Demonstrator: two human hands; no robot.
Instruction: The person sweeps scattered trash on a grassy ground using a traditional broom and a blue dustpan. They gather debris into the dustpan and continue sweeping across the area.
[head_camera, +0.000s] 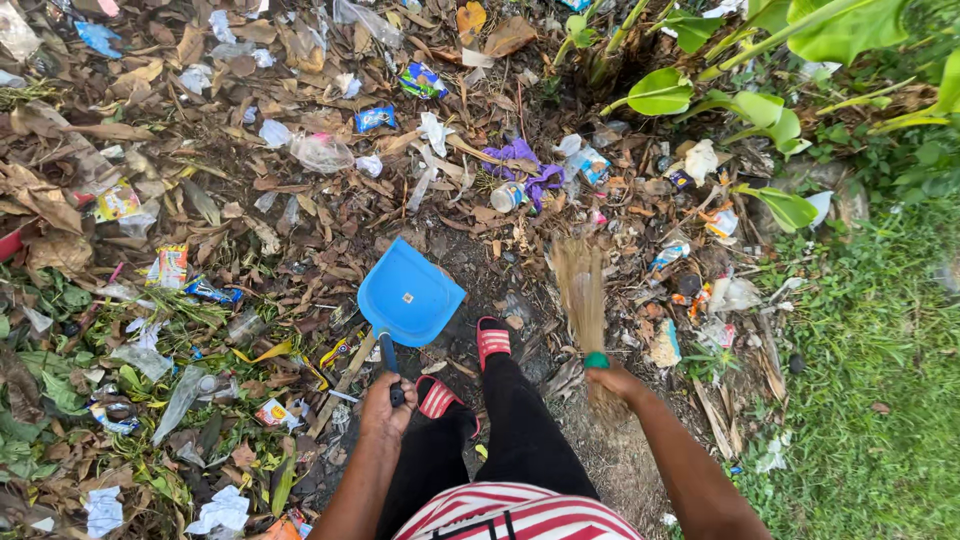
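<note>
- Dustpan (410, 293), blue plastic, sits on the dirt just left of the frame's centre, its pan lying flat with the wide mouth toward the upper right of the frame.
- Its long axis runs from the dark handle at lower centre up to the pan, tilted slightly right of vertical.
- Around it lie dry brown leaves (300, 200) and scattered litter: a purple rag (525, 165) and a small can (507, 196) above it, a clear plastic bag (322, 152) to the upper left, snack wrappers along the left side (too many to list singly).
- My red striped sandals (492, 340) stand just right of and below the pan, nearly touching its edge.
- My left hand (388, 405) is closed around the dustpan handle, the arm reaching up from the bottom of the frame.
- My right hand (612, 380) grips the green-capped top of a straw broom (582, 290), fist closed, bristles spreading upward toward the frame's centre.
- Green grass (870, 400) fills the right side.
</note>
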